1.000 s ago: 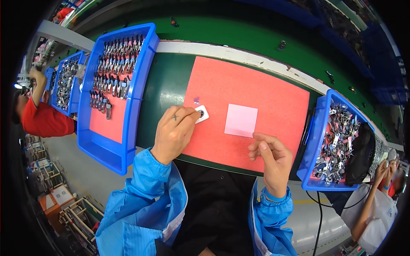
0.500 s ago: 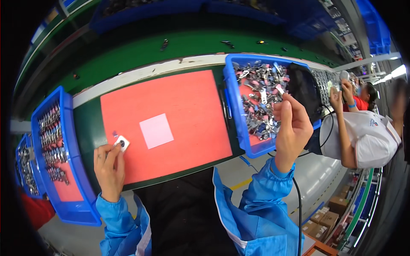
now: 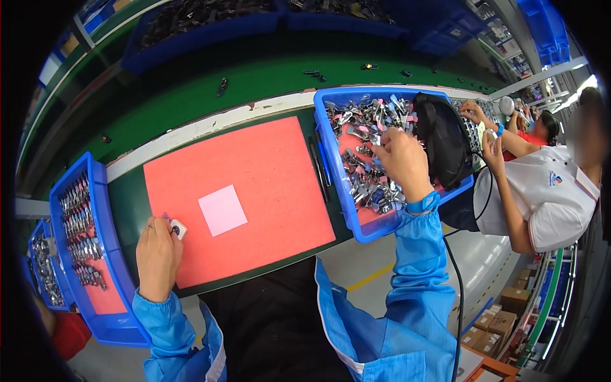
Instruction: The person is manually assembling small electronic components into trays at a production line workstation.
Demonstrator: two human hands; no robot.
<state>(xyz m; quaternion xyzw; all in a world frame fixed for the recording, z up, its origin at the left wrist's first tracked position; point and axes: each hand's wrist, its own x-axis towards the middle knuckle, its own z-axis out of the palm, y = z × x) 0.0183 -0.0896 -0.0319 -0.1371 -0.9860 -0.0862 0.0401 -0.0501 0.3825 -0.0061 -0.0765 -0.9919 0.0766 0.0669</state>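
Note:
At the left edge of the pink mat (image 3: 286, 184), my left hand (image 3: 159, 258) is closed, its fingertips on a small white square piece (image 3: 181, 228) with a dark round middle. A tiny purple bit (image 3: 166, 216) shows beside those fingers. Over on the right, my right hand (image 3: 407, 167) reaches into a blue bin (image 3: 340, 184) with its fingers bent together. What the fingertips hold, if anything, is hidden. Loose small metal pieces (image 3: 366, 114) with pink and blue parts, resembling nail clippers, fill that bin. A pale pink square sheet (image 3: 222, 211) lies on the mat.
Another blue bin (image 3: 114, 254) at the left holds rows of similar metal pieces. A black bag-like thing (image 3: 442, 143) lies over the right bin's far side. Pens (image 3: 321, 162) lie between mat and bin. A co-worker in a white shirt (image 3: 528, 197) is at the right.
My right hand has moved up and left, turning down into the bin's pieces. My left hand still grips the white piece, now with its back turned upward. The view has shifted slightly.

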